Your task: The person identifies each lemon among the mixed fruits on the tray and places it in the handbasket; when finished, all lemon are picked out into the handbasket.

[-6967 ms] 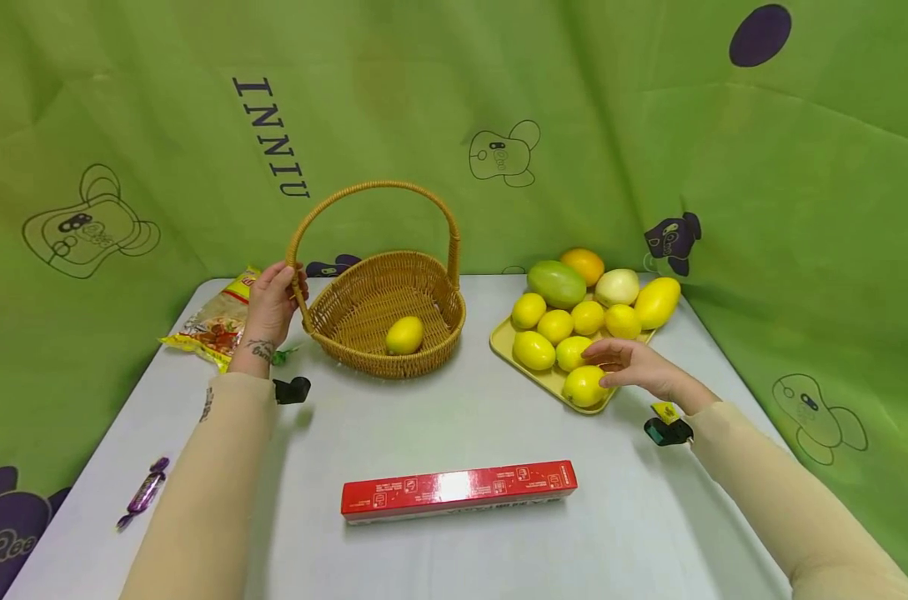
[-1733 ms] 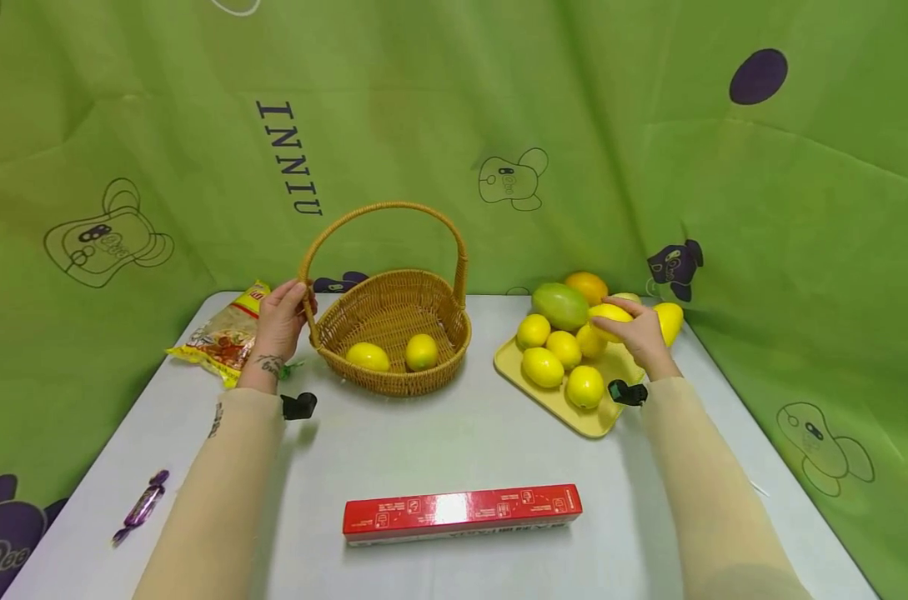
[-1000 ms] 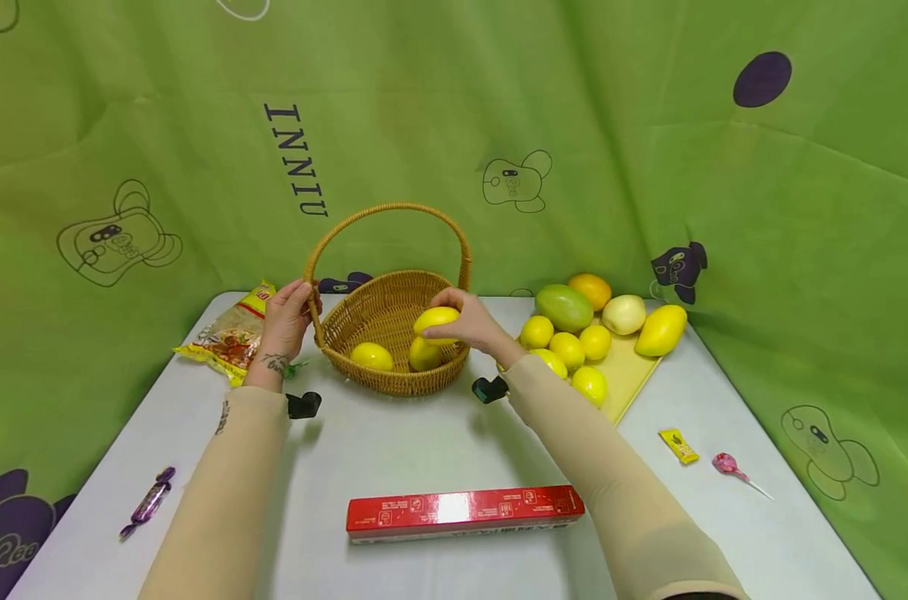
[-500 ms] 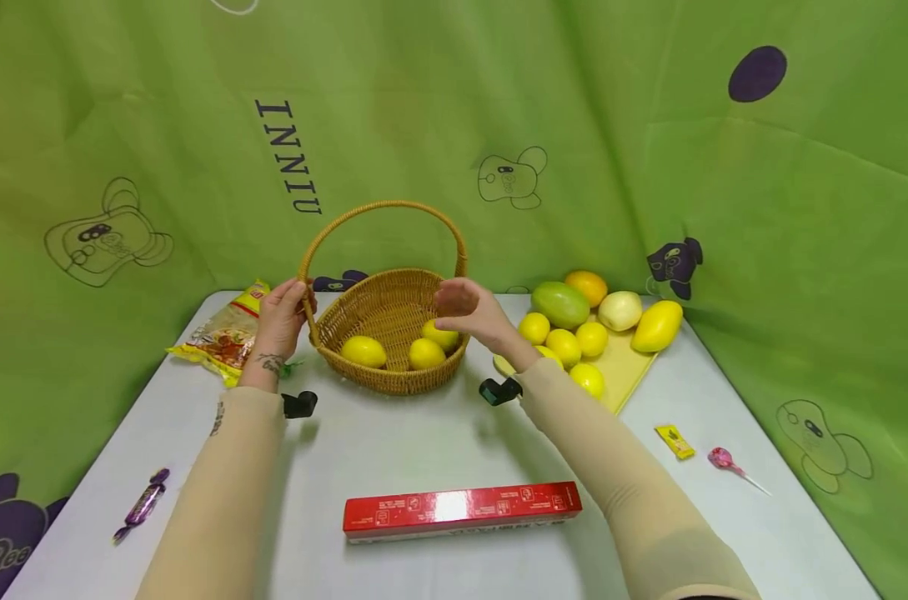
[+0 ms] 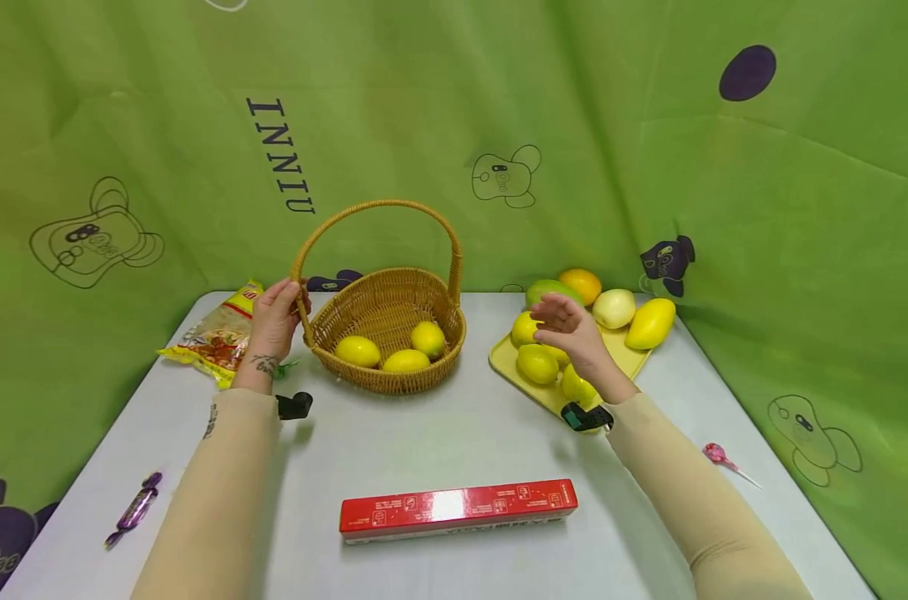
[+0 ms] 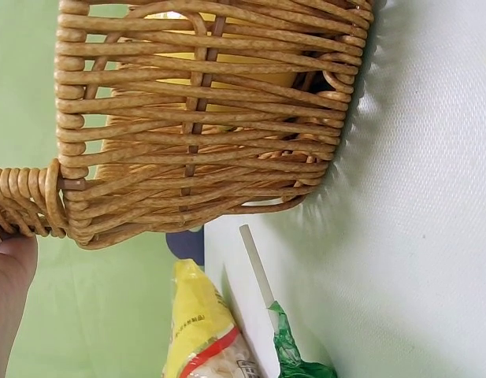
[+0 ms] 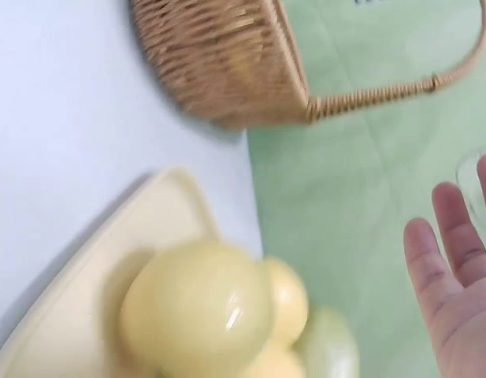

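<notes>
My left hand (image 5: 273, 321) grips the foot of the handle of a wicker basket (image 5: 393, 382); the left wrist view shows only part of that hand. Inside the basket lie three lemons (image 5: 358, 351). On the right, my right hand (image 5: 574, 335) hovers over a yellow tray (image 5: 629, 355), fingers loosely spread, holding nothing. Several lemons (image 5: 538, 364) sit on the tray, some covered by the hand. Behind them are a green mango-like fruit (image 5: 553, 290), an orange fruit (image 5: 581, 286), a pale round fruit (image 5: 614, 308) and a yellow mango (image 5: 651, 323).
A red box (image 5: 457, 507) lies across the front of the white table. At left are a yellow snack bag (image 5: 224, 333), a green-wrapped lollipop (image 6: 286, 346) and a purple candy (image 5: 134, 510). A pink lollipop (image 5: 724, 460) lies at far right. Green cloth stands behind.
My right hand carried lemons from the tray into the basket, let the last one go, and moved back right over the tray. The basket's lemons went from one to three. My left hand stayed put.
</notes>
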`<state>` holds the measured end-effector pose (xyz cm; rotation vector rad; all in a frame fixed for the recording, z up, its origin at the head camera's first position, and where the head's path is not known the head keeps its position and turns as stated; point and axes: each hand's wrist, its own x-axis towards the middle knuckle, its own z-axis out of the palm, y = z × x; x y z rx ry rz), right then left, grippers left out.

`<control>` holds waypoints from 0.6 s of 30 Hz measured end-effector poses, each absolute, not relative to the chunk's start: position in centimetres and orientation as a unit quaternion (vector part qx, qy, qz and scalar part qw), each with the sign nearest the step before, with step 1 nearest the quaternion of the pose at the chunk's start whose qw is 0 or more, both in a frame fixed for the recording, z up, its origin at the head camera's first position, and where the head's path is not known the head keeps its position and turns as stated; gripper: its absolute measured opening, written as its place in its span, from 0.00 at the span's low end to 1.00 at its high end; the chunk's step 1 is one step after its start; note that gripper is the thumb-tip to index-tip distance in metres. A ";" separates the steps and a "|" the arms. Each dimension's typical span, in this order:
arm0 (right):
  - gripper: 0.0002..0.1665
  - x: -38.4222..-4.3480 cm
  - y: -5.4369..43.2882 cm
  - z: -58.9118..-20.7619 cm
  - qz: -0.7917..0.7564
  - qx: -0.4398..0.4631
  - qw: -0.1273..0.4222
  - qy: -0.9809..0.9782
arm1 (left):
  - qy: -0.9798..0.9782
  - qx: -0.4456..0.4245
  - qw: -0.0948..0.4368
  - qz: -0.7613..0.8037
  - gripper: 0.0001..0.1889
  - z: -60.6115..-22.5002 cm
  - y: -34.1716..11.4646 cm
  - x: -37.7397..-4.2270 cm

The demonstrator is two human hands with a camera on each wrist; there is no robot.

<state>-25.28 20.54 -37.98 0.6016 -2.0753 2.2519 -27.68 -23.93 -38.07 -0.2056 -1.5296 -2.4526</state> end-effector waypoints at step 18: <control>0.39 -21.3 24.4 -44.1 0.674 -0.100 0.129 -0.721 | -0.518 -0.066 0.121 -0.844 0.08 -38.1 -23.9 -27.6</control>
